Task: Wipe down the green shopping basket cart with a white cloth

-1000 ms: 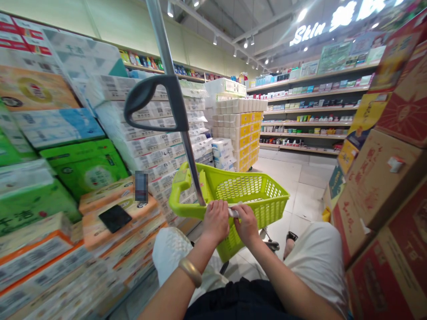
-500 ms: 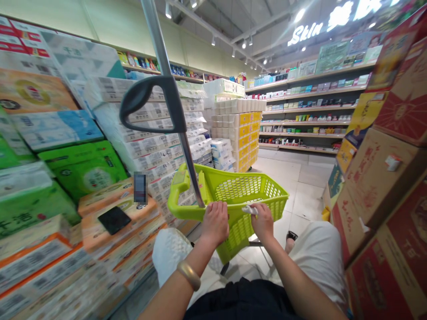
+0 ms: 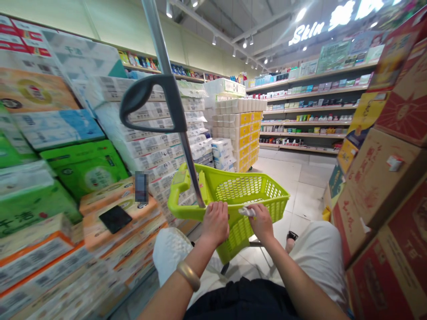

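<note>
A lime-green plastic shopping basket [image 3: 247,189] with perforated walls stands in front of me; no goods show inside. My left hand [image 3: 216,224] is closed over its near rim, close to the foot of a metal pole [image 3: 190,160]. A dark grey loop handle [image 3: 151,104] sits partway up that pole. Farther right, my right hand [image 3: 262,222] is closed in a pinch on a crumpled white tissue [image 3: 247,211], which lies against the same rim. The fingertips under the tissue are partly hidden.
Stacked tissue packs [image 3: 123,218] rise close on my left, with a black flat object [image 3: 115,218] on top. Cardboard cartons [image 3: 383,178] wall the right side. Yellow-and-white packs [image 3: 245,138] stand ahead, before stocked shelves [image 3: 310,106]. Pale floor tiles [image 3: 283,171] run between.
My right hand has slid the tissue slightly left along the basket rim. My left hand keeps its hold in the same place.
</note>
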